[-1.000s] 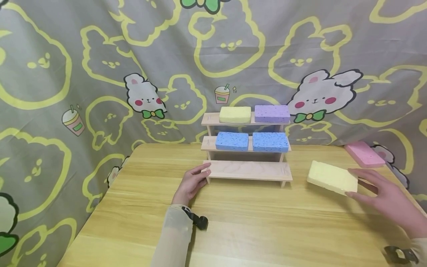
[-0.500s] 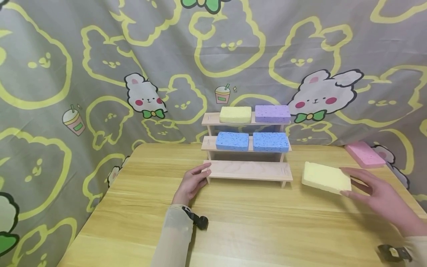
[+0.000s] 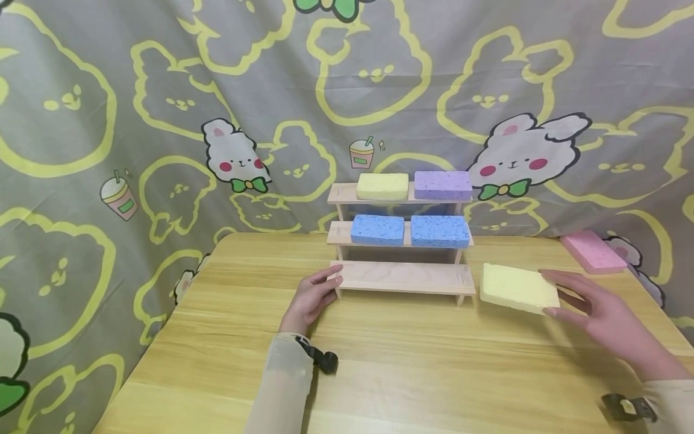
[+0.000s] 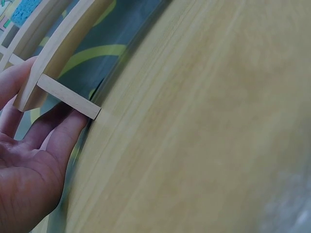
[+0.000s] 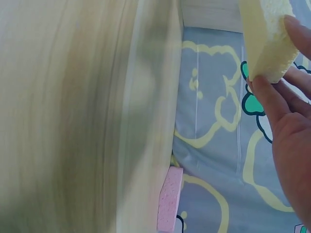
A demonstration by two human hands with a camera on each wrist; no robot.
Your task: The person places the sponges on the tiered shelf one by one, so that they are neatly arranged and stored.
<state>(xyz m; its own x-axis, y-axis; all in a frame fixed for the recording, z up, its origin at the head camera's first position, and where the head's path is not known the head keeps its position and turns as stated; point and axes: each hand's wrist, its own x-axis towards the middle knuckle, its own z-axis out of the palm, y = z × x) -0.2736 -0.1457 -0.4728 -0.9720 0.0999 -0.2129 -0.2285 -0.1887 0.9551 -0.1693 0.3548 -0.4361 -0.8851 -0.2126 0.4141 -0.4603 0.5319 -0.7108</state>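
Observation:
In my right hand [image 3: 599, 316] a pale yellow sponge [image 3: 517, 288] is pinched by its right end, thumb on the near side. It hangs slightly tilted above the table, just right of the lowest tier of a small wooden three-tier shelf [image 3: 401, 277]. The right wrist view shows the fingers on the sponge's edges [image 5: 269, 43]. My left hand [image 3: 309, 298] holds the left end of that bottom tier, with fingers above and below the board [image 4: 48, 53]. Two blue sponges [image 3: 377, 229] sit on the middle tier. On the top tier are another yellow sponge [image 3: 382, 186] and a purple sponge [image 3: 442, 185].
A pink sponge [image 3: 593, 251] lies at the table's back right edge. The wooden table [image 3: 412, 374] stretches in front of the shelf. Behind it hangs a grey curtain [image 3: 282, 78] with cartoon rabbits.
My right hand has carried the yellow sponge leftward, nearer the right end of the shelf's bottom tier. The left hand and the shelf have stayed in place.

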